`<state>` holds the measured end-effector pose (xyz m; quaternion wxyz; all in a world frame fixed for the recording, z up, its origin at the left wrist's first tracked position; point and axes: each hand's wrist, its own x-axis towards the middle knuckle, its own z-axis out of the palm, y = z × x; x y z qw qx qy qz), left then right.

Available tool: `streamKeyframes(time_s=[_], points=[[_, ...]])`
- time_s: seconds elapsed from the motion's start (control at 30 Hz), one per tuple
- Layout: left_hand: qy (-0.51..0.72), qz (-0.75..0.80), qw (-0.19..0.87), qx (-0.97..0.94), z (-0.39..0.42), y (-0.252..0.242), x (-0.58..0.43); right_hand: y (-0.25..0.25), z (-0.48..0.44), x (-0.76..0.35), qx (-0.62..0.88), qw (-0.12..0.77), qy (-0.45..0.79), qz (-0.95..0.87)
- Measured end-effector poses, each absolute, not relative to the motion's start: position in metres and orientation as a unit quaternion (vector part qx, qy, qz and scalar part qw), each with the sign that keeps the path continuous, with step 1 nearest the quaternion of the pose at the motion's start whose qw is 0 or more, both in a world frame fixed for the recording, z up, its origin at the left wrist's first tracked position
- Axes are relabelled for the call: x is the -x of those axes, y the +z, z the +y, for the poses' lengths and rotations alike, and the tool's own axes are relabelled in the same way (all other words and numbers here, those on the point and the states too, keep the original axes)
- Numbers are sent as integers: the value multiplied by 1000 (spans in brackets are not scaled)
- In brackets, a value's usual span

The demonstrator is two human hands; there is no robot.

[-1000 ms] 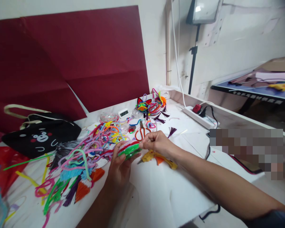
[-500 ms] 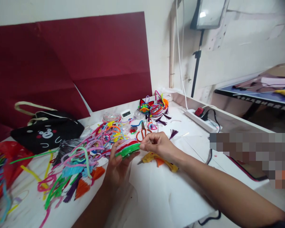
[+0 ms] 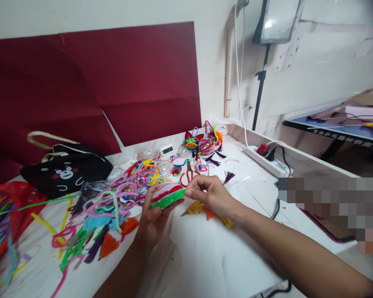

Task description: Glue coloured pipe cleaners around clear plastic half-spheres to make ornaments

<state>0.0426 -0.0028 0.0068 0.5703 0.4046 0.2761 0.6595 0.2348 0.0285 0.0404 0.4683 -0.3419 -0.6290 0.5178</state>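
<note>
While the left hand [image 3: 153,215] cups the green-and-red pipe-cleaner coil [image 3: 168,195] from below — long axis lying left to right — the right hand's [image 3: 209,192] fingers pinch its right end.

The disc [image 3: 168,195] in my grip is banded green, red and white. The worktop [image 3: 211,256] is white. The pipe cleaners [image 3: 118,198] are pink, purple, green, yellow and orange. The bag [image 3: 65,174] is black with a white bear face and red cheeks. The scissors [image 3: 186,176] have orange handles. The backdrop [image 3: 112,82] is dark red.
</note>
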Motion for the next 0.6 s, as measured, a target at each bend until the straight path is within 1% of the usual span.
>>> streamKeyframes(time_s=[0.2, 0.4, 0.6], points=[[660, 273, 562, -417, -3, 9, -43, 40, 28, -231, 299, 481, 597, -568], [652, 249, 575, -426, -4, 12, -42, 41, 29, -230, 296, 489, 625, -532], [652, 211, 592, -424, -4, 12, -42, 44, 28, -231, 299, 485, 618, -542]])
